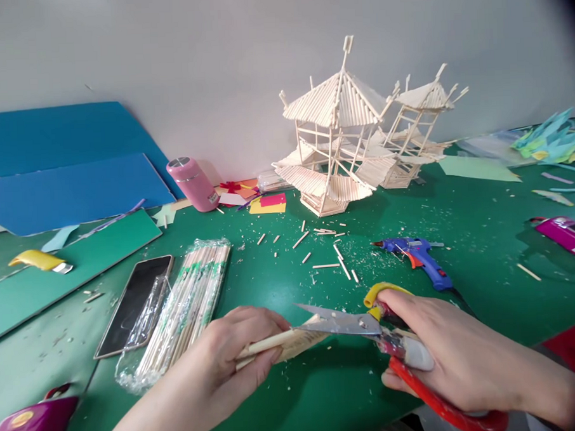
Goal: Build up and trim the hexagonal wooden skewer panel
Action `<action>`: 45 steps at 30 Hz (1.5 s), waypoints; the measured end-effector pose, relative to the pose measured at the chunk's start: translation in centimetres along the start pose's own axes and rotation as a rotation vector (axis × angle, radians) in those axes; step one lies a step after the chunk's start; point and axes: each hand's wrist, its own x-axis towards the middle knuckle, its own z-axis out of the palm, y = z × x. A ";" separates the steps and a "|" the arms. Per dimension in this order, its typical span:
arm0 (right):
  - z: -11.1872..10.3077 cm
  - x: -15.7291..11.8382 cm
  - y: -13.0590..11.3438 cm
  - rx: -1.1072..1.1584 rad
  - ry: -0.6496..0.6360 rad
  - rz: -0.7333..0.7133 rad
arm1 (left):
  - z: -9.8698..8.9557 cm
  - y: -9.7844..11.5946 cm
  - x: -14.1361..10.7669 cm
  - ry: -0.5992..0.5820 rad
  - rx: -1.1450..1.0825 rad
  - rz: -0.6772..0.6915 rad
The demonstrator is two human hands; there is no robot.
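Observation:
My left hand (pixel 243 351) is closed around a small panel of pale wooden sticks (pixel 298 347), held a little above the green table. In my right hand (pixel 431 342) are scissors (pixel 342 321) with one yellow and one red handle. Their blades point left, parted, and lie across the panel's far end. Whether the blades are cutting into it I cannot tell. Beyond the hands stands a pagoda-like model of wooden sticks (pixel 337 105), with a second stick model (pixel 417 133) behind it to the right. Short cut stick pieces (pixel 341 261) are scattered in front of them.
A blue glue gun (pixel 415 254) lies beyond my right hand. On the left are a plastic-wrapped bundle of sticks (pixel 186 302), a phone (pixel 136 304) and a yellow cutter (pixel 39 259). A pink bottle (pixel 193 184) leans near the wall by blue boards (pixel 71 190). Purple cases sit at both sides.

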 end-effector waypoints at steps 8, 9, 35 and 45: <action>0.8 -0.5 0.3 0.109 -0.004 0.014 | 1.7 -1.6 1.2 0.448 0.142 -0.253; 0.9 -0.6 0.1 0.133 -0.026 0.026 | 1.9 -1.6 1.4 0.469 0.141 -0.247; 5.3 0.0 0.4 0.151 0.143 0.025 | 5.2 0.9 1.3 0.383 0.024 -0.009; 5.0 3.0 -0.2 -0.081 0.395 -0.245 | 2.7 0.2 -0.3 0.334 0.206 -0.005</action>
